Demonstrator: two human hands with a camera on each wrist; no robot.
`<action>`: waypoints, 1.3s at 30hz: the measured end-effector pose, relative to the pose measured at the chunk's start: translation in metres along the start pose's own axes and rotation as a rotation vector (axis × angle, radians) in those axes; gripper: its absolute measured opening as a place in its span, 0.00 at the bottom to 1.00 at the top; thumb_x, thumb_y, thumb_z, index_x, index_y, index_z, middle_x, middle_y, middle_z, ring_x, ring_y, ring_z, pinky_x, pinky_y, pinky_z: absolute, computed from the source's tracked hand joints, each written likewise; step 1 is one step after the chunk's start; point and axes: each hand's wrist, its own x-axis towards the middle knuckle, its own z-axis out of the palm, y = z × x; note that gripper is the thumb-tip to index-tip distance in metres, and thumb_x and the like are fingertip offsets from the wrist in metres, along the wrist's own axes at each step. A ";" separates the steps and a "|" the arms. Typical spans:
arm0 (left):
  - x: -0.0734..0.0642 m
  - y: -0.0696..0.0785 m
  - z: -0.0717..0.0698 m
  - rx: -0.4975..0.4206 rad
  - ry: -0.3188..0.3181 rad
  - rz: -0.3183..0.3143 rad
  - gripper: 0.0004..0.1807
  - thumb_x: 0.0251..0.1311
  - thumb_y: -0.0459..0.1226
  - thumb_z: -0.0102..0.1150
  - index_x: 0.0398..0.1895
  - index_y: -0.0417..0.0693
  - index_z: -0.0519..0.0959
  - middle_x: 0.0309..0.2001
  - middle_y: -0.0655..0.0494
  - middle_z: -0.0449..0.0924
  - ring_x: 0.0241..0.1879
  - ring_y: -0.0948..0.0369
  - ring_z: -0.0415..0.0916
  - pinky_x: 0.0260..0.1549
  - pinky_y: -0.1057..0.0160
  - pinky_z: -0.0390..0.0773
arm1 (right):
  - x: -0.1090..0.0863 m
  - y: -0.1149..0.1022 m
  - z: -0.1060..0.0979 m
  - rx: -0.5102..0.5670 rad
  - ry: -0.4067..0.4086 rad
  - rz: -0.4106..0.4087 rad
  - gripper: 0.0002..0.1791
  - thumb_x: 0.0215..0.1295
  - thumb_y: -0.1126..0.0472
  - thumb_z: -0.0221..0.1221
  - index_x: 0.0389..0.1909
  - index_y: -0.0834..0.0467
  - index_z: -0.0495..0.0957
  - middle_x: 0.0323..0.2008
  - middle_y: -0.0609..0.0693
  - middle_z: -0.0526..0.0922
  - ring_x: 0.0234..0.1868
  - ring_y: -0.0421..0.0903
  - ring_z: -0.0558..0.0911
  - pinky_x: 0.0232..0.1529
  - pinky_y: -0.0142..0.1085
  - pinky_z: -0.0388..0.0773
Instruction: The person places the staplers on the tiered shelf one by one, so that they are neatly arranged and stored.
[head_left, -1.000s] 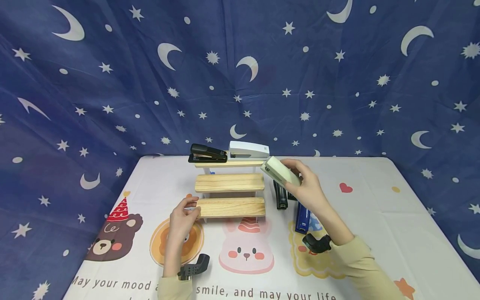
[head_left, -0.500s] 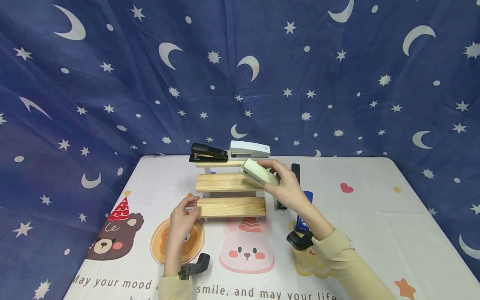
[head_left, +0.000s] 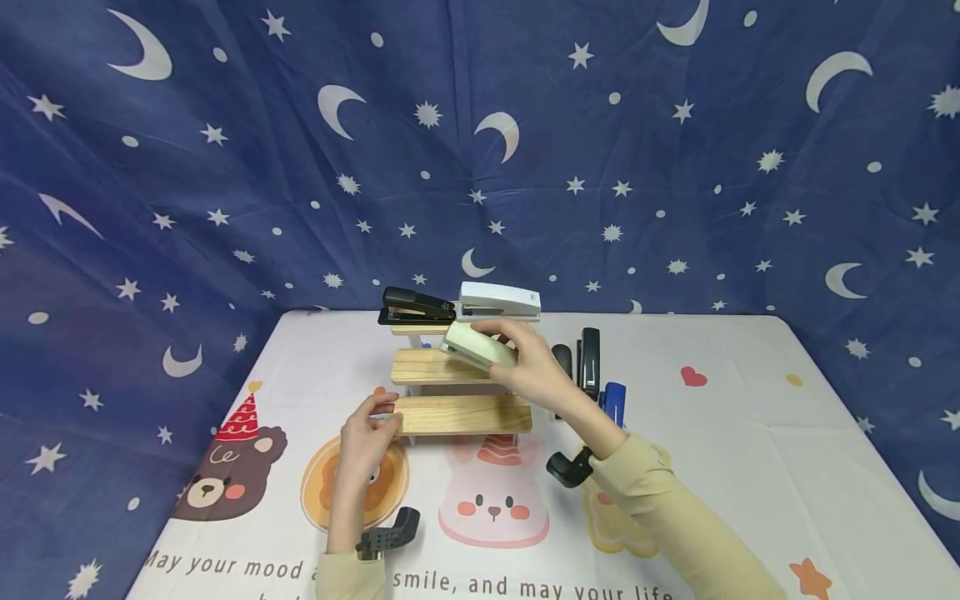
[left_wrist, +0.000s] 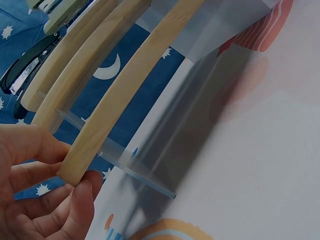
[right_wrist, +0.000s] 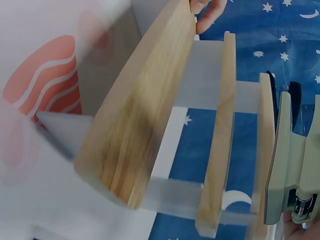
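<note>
A three-tier wooden display rack (head_left: 461,415) with clear side supports stands mid-table in the head view. My left hand (head_left: 366,440) pinches the left end of its lowest plank (left_wrist: 117,107), thumb and fingers on either side of the wood. In my right hand (head_left: 538,371) is a pale green stapler (head_left: 477,347), gripped from its right end and slanting over the middle plank (head_left: 427,367). A black stapler (head_left: 416,306) and a white stapler (head_left: 498,300) sit side by side on the top tier. In the right wrist view the green stapler (right_wrist: 285,165) overlaps the upper plank.
Right of the rack lie a black stapler (head_left: 590,362), another black one (head_left: 562,358) and a blue stapler (head_left: 613,402), partly hidden by my right forearm. A printed white cloth (head_left: 750,433) covers the table. Behind it hangs a blue curtain (head_left: 675,217) with moons and stars.
My right hand has carried the green stapler leftward, from beside the rack to over the middle plank. The left hand keeps its hold on the lowest plank.
</note>
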 end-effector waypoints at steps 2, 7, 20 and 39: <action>0.000 0.000 0.000 -0.002 0.002 0.000 0.20 0.59 0.33 0.57 0.57 0.44 0.76 0.51 0.40 0.78 0.30 0.65 0.78 0.27 0.67 0.80 | 0.004 0.000 0.005 -0.007 -0.012 -0.015 0.33 0.46 0.73 0.58 0.58 0.53 0.75 0.53 0.49 0.80 0.50 0.47 0.74 0.49 0.39 0.73; 0.000 0.000 0.000 0.001 0.002 0.000 0.20 0.59 0.33 0.57 0.57 0.45 0.76 0.51 0.40 0.78 0.30 0.65 0.78 0.27 0.67 0.80 | 0.011 -0.002 0.016 -0.035 -0.034 -0.063 0.31 0.45 0.73 0.58 0.56 0.54 0.76 0.54 0.50 0.81 0.50 0.47 0.75 0.51 0.39 0.74; 0.000 0.000 -0.001 -0.001 0.006 -0.006 0.21 0.59 0.33 0.57 0.57 0.44 0.76 0.51 0.40 0.78 0.31 0.64 0.79 0.28 0.66 0.80 | 0.026 -0.007 0.040 -0.053 -0.108 -0.052 0.31 0.49 0.71 0.59 0.58 0.50 0.75 0.54 0.47 0.80 0.49 0.45 0.74 0.50 0.37 0.73; 0.001 0.001 0.000 -0.007 -0.008 0.003 0.21 0.59 0.32 0.57 0.57 0.42 0.75 0.51 0.38 0.78 0.31 0.63 0.79 0.29 0.64 0.82 | 0.046 -0.013 0.062 -0.120 -0.156 -0.053 0.29 0.51 0.71 0.59 0.56 0.49 0.76 0.54 0.44 0.81 0.47 0.43 0.73 0.49 0.35 0.70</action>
